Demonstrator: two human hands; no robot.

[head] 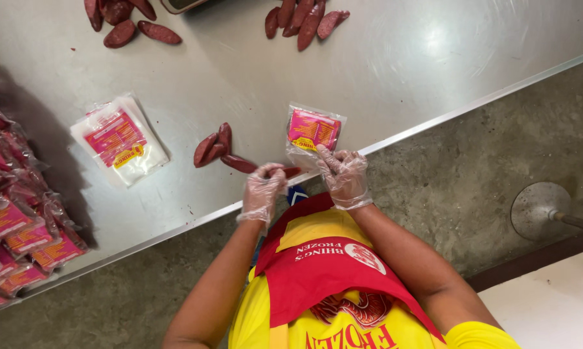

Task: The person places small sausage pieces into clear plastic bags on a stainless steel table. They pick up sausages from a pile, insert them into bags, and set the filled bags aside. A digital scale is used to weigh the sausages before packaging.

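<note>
At the steel surface's point(395, 71) near edge, the gloved right hand point(344, 174) pinches a printed pouch point(312, 132) open while the left hand point(264, 189) grips a red sausage point(290, 172); feeding it in end-first, mouth held wide, works best.

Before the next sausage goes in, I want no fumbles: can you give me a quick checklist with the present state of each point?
1. Clear glove on left hand: ok.
2. Clear glove on right hand: ok.
3. Sausage held at the left fingertips: ok.
4. Labelled pouch pinched by the right hand at its near edge: ok; mouth open: cannot tell.
5. More loose sausages within reach on the steel table: ok.
6. Stack of empty pouches lying to the left: ok.
</note>
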